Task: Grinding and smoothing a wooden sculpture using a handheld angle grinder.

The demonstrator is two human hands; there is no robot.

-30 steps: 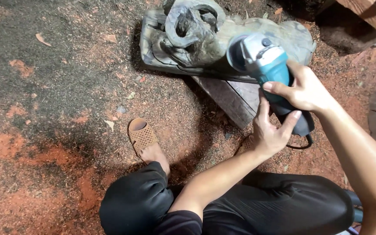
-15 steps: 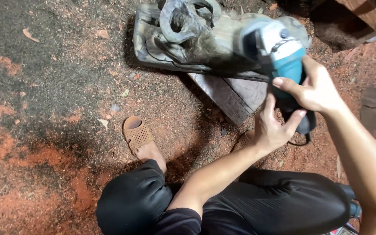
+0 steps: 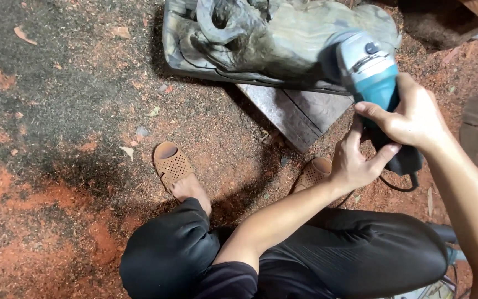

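Grip: both your hands are wrapped around the angle grinder (image 3: 373, 83); your left hand (image 3: 355, 160) cups the dark rear of its body from below, fingers curled, and your right hand (image 3: 413, 116) is clamped over the top.
Ground, left: dark sawdust and red dust lie on the floor (image 3: 56, 111).
Your feet: the brown sandal (image 3: 171, 163) sits flat in the sawdust, left of your arms.
Carving: the grey wood carving (image 3: 261, 39) rests on a plank (image 3: 300, 111), up ahead of you.
Grinder: its teal-and-grey head sits against the carving's right end, cord looping below your hands.
Change: the grinder has slid right along the carving since a second ago, and your hands went with it, the hold unchanged.
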